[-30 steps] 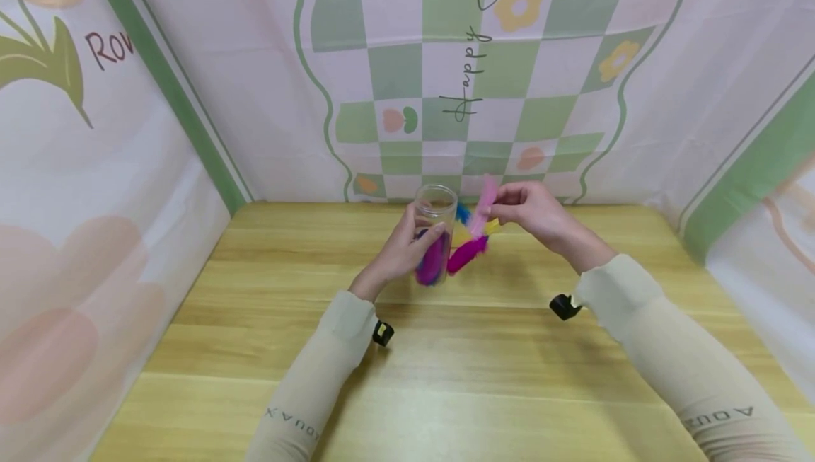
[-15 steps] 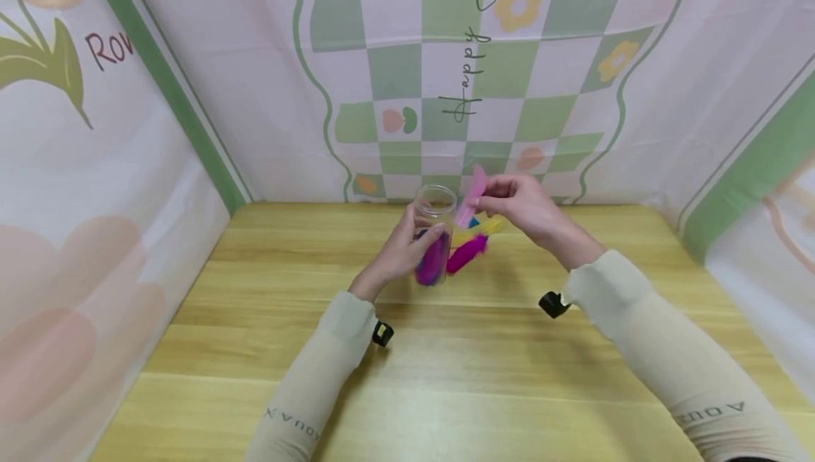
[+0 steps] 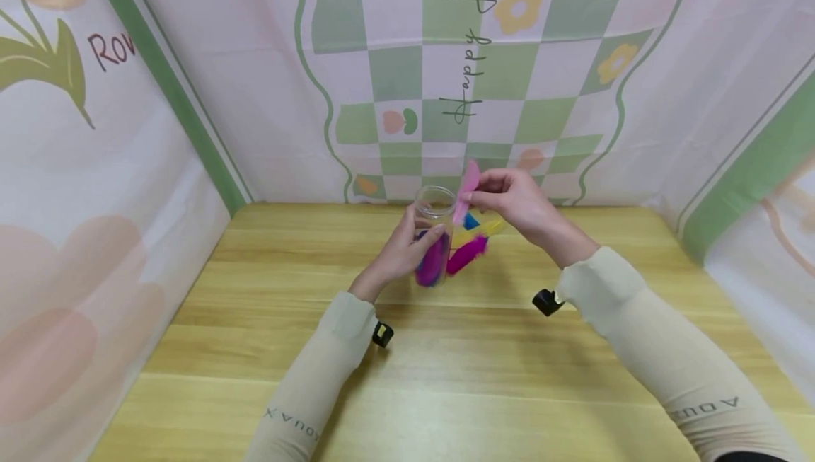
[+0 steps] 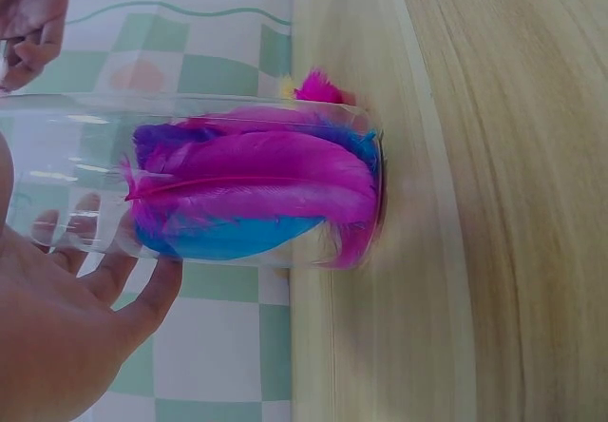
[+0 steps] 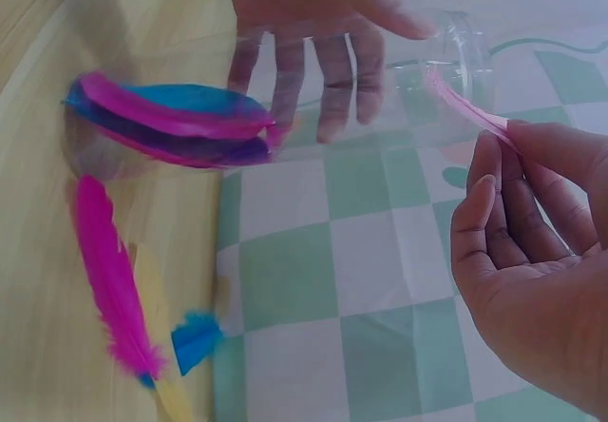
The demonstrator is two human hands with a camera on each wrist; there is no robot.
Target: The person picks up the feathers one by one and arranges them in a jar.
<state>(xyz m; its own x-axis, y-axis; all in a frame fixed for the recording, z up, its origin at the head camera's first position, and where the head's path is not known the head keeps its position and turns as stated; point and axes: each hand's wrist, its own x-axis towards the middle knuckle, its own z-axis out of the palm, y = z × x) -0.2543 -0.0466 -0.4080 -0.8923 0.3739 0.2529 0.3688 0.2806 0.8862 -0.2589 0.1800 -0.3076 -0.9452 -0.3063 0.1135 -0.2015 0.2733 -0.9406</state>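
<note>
My left hand (image 3: 404,244) grips a clear glass jar (image 3: 436,200) standing upright on the table, its fingers wrapped round the side. Magenta, purple and blue feathers (image 4: 252,180) lie bunched in the lower part of the jar. A light pink feather (image 3: 467,189) is pinched between thumb and fingertips of my right hand (image 3: 518,200), just right of the jar's mouth. In the right wrist view, the pink feather (image 5: 465,108) overlaps the jar's rim; whether it is inside I cannot tell. Beside the jar's base lie a magenta feather (image 5: 114,275), a yellow feather (image 5: 152,298) and a blue feather (image 5: 197,339).
The wooden table (image 3: 407,377) ends at a hanging checkered cloth (image 3: 395,73) just behind the jar. More printed cloth (image 3: 159,186) hangs at the left side. A small black camera (image 3: 547,302) sits under the right wrist, and another black camera (image 3: 383,334) by the left.
My right hand has moved left and slightly up with the pink feather, bringing it from over the loose feathers to the jar's mouth. The left hand and jar have stayed in place.
</note>
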